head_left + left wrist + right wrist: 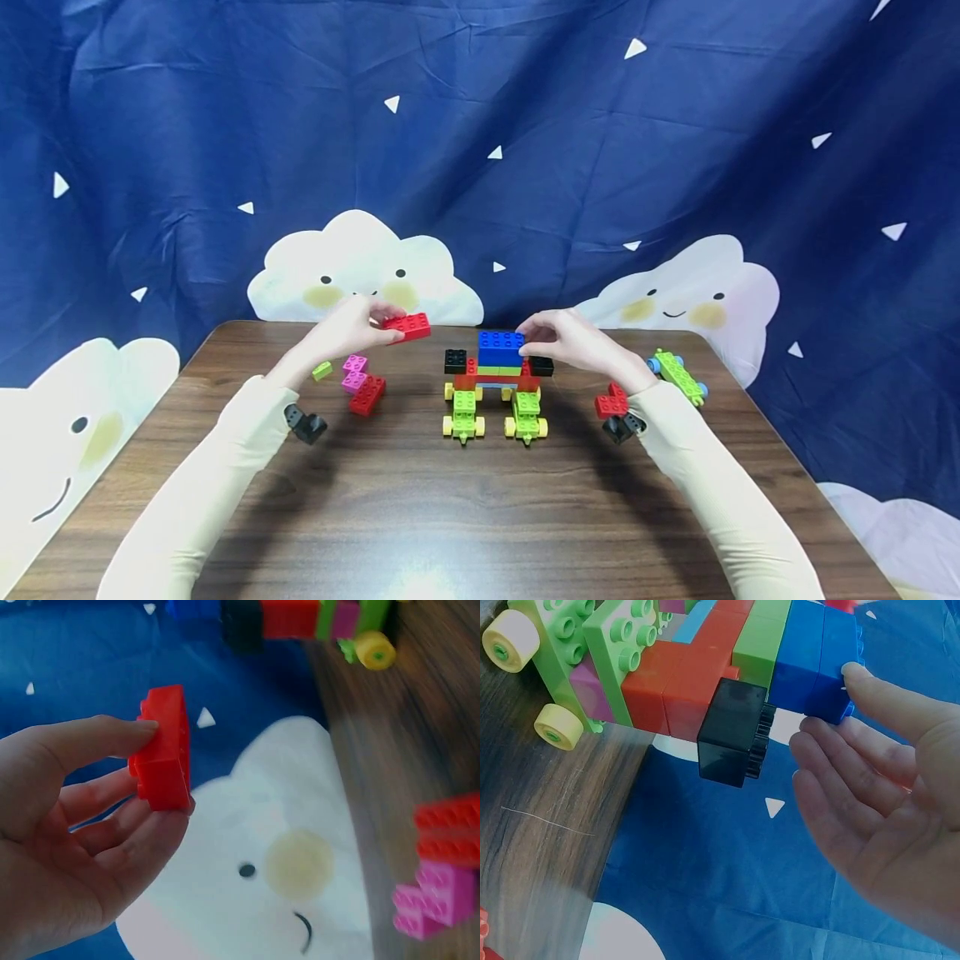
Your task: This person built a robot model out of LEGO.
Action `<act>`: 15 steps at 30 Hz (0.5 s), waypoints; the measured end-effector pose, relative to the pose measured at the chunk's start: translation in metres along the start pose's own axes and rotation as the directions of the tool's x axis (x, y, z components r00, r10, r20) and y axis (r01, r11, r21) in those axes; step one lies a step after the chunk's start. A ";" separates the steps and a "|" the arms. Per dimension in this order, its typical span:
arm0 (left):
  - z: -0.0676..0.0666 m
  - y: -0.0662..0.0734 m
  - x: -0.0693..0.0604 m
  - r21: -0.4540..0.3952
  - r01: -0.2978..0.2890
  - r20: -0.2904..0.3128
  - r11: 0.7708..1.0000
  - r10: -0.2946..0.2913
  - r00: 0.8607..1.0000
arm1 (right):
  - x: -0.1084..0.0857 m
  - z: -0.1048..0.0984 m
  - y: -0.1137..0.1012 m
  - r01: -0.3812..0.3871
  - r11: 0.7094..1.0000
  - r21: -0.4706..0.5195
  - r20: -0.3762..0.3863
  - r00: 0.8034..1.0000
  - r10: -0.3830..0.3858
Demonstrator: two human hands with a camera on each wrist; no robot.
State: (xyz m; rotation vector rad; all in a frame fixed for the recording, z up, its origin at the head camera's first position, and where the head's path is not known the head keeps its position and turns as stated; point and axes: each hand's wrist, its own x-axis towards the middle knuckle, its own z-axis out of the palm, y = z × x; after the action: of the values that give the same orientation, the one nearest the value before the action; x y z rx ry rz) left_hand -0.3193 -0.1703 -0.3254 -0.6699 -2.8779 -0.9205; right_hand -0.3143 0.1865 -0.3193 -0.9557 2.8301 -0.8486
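Note:
My left hand [358,323] pinches a red brick [408,327] between thumb and fingers, in the air left of the built model. The left wrist view shows that brick [166,750] held on edge at the fingertips. At the model's right side, my right hand [573,340] touches the blue bricks [500,350] on top. In the right wrist view the thumb and fingertips of the hand [900,780] lie on the blue bricks [814,664]. Below them are green and red bricks, black bricks [733,731] at the sides and green wheeled bases [464,406].
On the left of the table [420,500] lie a red brick [367,395], pink bricks [355,382] and a small green brick [322,371]. To the right are red bricks [611,405] and a green base with blue wheels [678,377]. A blue curtain [525,100] hangs behind.

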 end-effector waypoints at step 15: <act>0.018 0.059 0.025 -0.006 -0.204 0.007 0.979 0.204 0.979 | -0.001 0.000 0.000 -0.010 1.000 -0.001 0.005 1.000 0.010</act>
State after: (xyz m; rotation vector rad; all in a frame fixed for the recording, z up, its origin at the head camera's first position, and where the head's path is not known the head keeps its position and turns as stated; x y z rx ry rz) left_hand -0.3155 -0.1074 -0.3041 -0.9503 -2.7472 -0.8978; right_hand -0.3139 0.1870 -0.3193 -0.9413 2.8290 -0.8422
